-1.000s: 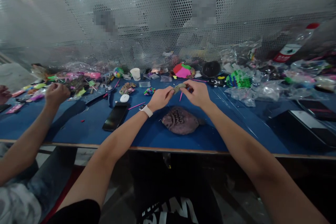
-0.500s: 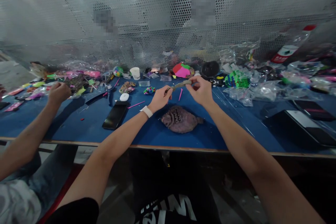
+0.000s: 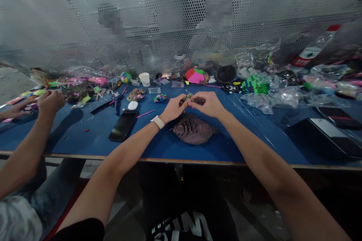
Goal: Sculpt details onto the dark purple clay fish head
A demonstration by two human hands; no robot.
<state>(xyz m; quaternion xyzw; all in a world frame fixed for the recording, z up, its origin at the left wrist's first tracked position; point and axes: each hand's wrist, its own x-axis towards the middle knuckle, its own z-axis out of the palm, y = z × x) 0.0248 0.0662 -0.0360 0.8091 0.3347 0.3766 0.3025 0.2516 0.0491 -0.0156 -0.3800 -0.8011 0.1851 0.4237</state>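
Observation:
Above the middle of the table, my left hand (image 3: 172,110) and my right hand (image 3: 209,104) meet with fingers closed on a small lump of greenish-brown modelling clay (image 3: 187,98). Most of the lump is hidden behind my fingers. Just below my hands a purplish-grey clay fish (image 3: 196,131) lies flat on the blue table, with dark wavy lines pressed or laid on its body. Its tail points right. A small multicoloured clay piece (image 3: 160,98) rests to the left of my left hand.
Left of me lie a black phone (image 3: 123,125), a white round case (image 3: 132,106), a pink stick (image 3: 146,113) and scissors (image 3: 118,104). A co-worker's hands (image 3: 51,101) work at far left. Plastic bags (image 3: 285,98), a bottle (image 3: 313,49) and a dark box (image 3: 325,139) stand right.
The clay was stretched as a strip between my two hands; now the hands have come together and it is bunched between them. The co-worker's hand has moved left.

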